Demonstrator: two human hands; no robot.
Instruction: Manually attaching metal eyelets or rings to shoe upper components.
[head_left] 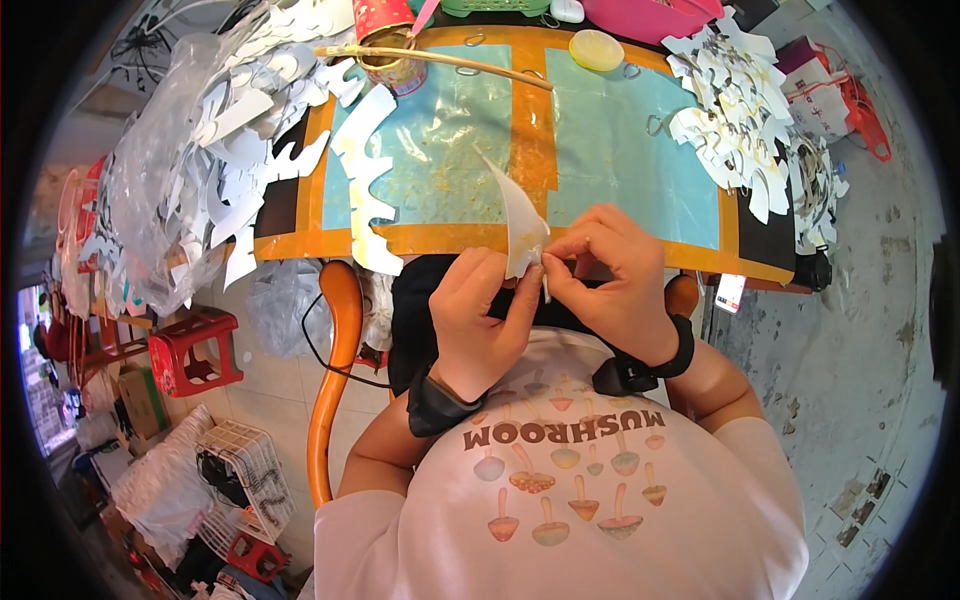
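Note:
A thin white cut-out piece (522, 222) stands upright between my hands at the table's near edge. It is curved, narrows to a point at the top, and carries yellowish marks near its lower end. My left hand (478, 315) pinches its bottom between thumb and fingers. Close against it, my right hand (612, 272) has thumb and forefinger pressed together at the piece's lower right edge. Whatever small part lies between those fingertips is too small to make out. Just left, a long white piece with a scalloped edge (362, 180) overhangs the table edge.
Light-blue sheets (430, 150) bordered with brown tape cover the table. White cut-outs pile up at left (235, 130) and right (735, 110). A long stick (450, 60) rests across a tin (398, 72). Several metal rings (655, 125) and a yellow round lid (597, 50) lie beyond.

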